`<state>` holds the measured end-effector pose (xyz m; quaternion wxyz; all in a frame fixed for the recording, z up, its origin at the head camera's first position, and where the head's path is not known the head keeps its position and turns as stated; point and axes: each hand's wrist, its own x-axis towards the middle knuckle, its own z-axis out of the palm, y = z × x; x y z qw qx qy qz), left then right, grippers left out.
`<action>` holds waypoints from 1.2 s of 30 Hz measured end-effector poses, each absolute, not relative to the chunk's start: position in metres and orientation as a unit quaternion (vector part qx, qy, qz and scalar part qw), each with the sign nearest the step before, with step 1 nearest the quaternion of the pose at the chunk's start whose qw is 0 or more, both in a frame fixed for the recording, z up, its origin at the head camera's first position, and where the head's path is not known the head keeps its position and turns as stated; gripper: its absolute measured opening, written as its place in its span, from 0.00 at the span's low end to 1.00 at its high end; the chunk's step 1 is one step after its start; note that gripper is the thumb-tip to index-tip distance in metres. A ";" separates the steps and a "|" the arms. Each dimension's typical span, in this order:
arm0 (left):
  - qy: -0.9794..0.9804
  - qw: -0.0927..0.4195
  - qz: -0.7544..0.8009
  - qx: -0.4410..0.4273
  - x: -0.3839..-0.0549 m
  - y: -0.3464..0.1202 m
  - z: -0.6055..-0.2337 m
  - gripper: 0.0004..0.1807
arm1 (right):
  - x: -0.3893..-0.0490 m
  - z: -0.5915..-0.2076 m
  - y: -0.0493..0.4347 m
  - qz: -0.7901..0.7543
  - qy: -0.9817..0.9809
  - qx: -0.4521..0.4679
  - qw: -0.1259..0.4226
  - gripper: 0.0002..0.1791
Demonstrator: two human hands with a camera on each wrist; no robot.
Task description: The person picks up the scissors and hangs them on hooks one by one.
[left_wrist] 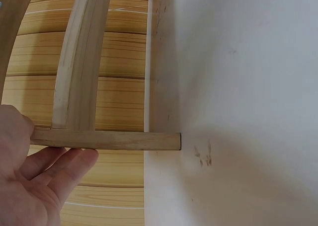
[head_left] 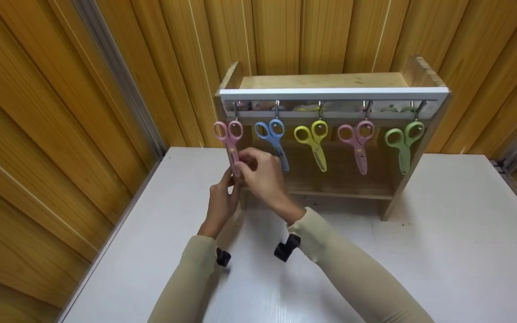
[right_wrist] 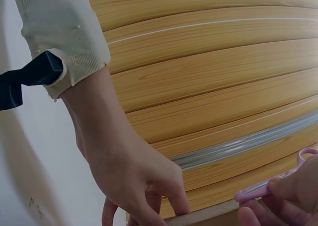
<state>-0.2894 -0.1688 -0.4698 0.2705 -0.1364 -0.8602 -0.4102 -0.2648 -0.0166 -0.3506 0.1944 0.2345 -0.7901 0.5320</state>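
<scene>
Pink scissors hang blades-down from the leftmost hook of a wooden rack. My right hand pinches them near the blade tip, thumb in front; in the right wrist view those pink scissors show between thumb and fingers. Lower down, my left hand grips the rack's left side panel, its fingers on one face of the board in the left wrist view. Blue scissors hang just beside the right hand, which partly overlaps them.
Yellow scissors, another pink pair and green scissors hang along the hook rail. The rack stands on a white table against wood-patterned walls. Black wrist mounts stick out from the sleeves.
</scene>
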 end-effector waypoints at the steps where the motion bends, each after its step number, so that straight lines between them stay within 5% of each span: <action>1: -0.861 0.271 -0.408 -0.137 -0.290 -0.169 -0.470 0.28 | -0.265 -0.351 -0.017 0.533 -0.790 0.233 0.194 0.05; 22: -0.856 0.283 -0.408 -0.144 -0.291 -0.168 -0.472 0.26 | -0.274 -0.369 -0.021 0.539 -0.784 0.215 0.222 0.05; 36: -0.853 0.293 -0.406 -0.146 -0.292 -0.170 -0.472 0.24 | -0.273 -0.384 -0.021 0.530 -0.806 0.185 0.187 0.07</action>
